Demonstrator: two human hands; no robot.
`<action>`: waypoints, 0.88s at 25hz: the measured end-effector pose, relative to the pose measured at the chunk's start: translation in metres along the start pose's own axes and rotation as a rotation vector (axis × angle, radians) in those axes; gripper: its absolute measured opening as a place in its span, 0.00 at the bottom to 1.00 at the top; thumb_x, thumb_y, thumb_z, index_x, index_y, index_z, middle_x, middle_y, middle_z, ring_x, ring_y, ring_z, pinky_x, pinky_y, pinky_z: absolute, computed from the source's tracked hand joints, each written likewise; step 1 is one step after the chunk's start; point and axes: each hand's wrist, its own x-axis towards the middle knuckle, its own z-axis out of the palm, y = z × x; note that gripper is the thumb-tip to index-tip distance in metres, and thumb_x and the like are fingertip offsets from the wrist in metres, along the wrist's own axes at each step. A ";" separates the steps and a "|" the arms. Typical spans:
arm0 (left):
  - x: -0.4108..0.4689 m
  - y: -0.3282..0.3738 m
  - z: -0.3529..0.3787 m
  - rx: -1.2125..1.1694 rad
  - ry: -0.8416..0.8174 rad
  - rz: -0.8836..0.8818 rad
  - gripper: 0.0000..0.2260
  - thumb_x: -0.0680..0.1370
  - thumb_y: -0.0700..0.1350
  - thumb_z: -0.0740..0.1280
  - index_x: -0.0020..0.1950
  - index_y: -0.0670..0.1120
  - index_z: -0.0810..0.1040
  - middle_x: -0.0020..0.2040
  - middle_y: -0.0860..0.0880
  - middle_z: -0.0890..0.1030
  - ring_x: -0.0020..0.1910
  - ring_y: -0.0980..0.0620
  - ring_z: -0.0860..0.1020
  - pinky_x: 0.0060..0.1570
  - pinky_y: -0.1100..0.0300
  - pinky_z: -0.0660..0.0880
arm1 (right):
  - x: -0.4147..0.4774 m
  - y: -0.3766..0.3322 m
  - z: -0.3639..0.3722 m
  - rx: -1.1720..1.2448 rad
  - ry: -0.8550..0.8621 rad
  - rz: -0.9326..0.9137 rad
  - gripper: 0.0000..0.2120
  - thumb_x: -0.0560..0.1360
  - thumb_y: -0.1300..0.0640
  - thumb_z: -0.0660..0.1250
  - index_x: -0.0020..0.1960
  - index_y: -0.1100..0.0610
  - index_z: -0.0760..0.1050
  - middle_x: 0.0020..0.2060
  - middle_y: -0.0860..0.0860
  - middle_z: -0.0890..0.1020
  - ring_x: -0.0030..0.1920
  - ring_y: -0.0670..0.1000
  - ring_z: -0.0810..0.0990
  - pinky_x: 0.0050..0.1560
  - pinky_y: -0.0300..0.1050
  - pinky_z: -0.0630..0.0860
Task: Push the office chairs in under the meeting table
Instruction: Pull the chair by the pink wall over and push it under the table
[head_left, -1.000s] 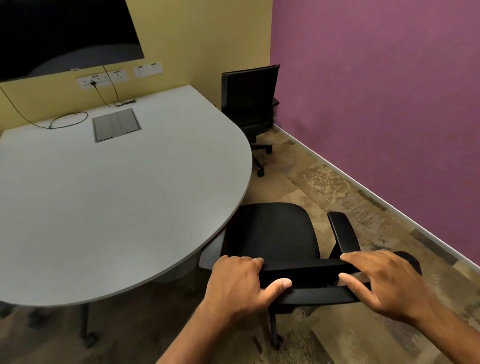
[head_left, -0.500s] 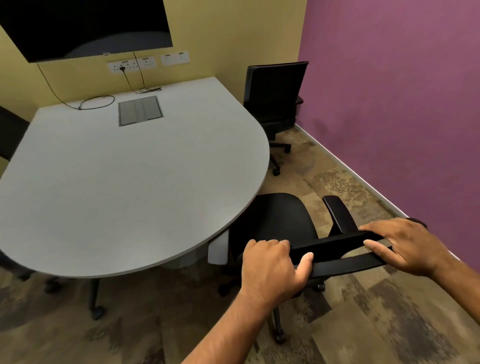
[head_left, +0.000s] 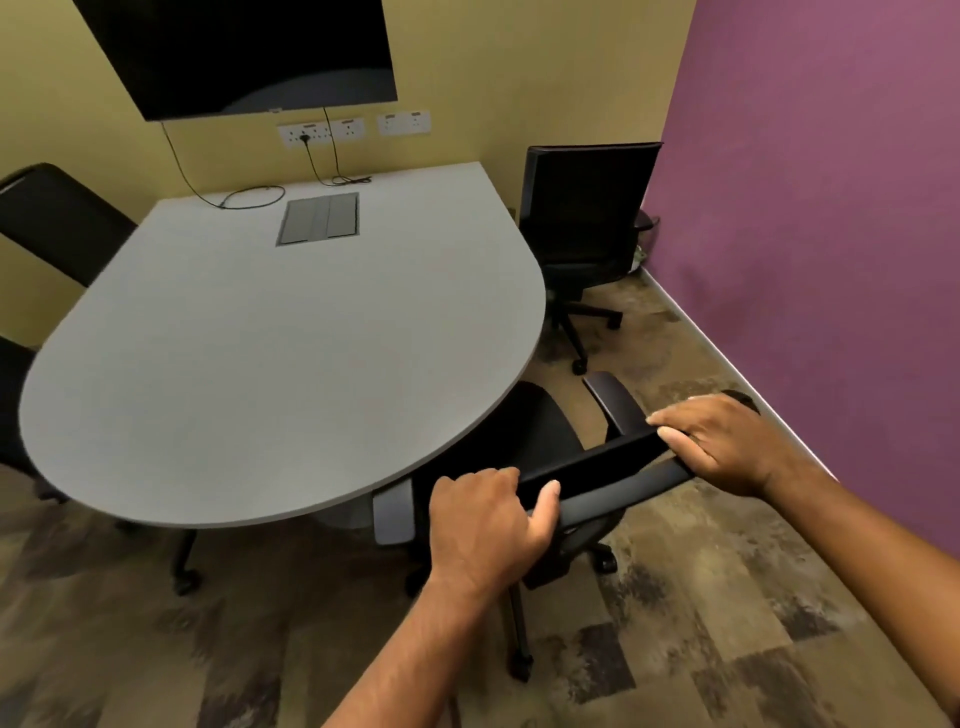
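A black office chair (head_left: 540, 447) stands at the rounded near end of the grey meeting table (head_left: 260, 364), its seat partly under the tabletop. My left hand (head_left: 483, 525) grips the left part of its backrest top. My right hand (head_left: 722, 441) holds the right part of the same backrest. One armrest sticks out on the right, clear of the table edge. A second black chair (head_left: 587, 218) stands at the table's far right side by the corner. The backrest of another black chair (head_left: 57, 218) shows at the far left.
A purple wall (head_left: 831, 234) runs close along the right. A dark screen (head_left: 244, 52) hangs on the yellow wall above sockets and a cable. A cable hatch (head_left: 318, 218) is set in the tabletop. The table legs have castors on patterned carpet (head_left: 701, 597).
The chair has slid further in under the table with both hands on its backrest. The view has pulled back and swung left, bringing the left chair and more floor into sight.
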 end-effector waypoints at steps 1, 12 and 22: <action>0.007 0.010 0.002 0.008 0.007 -0.030 0.30 0.82 0.71 0.53 0.35 0.50 0.76 0.29 0.53 0.73 0.30 0.51 0.75 0.40 0.49 0.78 | 0.009 0.012 -0.002 0.002 0.011 -0.017 0.25 0.84 0.44 0.54 0.59 0.56 0.86 0.55 0.51 0.89 0.54 0.55 0.86 0.56 0.56 0.80; 0.068 0.067 0.024 0.011 0.069 -0.182 0.28 0.81 0.71 0.53 0.39 0.53 0.80 0.30 0.54 0.77 0.30 0.53 0.76 0.34 0.53 0.72 | 0.092 0.108 -0.002 -0.005 -0.006 -0.217 0.23 0.83 0.41 0.55 0.52 0.52 0.85 0.44 0.46 0.87 0.44 0.50 0.83 0.48 0.51 0.77; 0.127 0.168 0.064 -0.014 0.106 -0.147 0.31 0.80 0.72 0.59 0.59 0.48 0.86 0.49 0.52 0.88 0.44 0.49 0.87 0.38 0.49 0.82 | 0.146 0.232 -0.001 0.050 -0.049 -0.259 0.32 0.85 0.32 0.50 0.59 0.51 0.84 0.55 0.46 0.87 0.57 0.51 0.84 0.65 0.56 0.75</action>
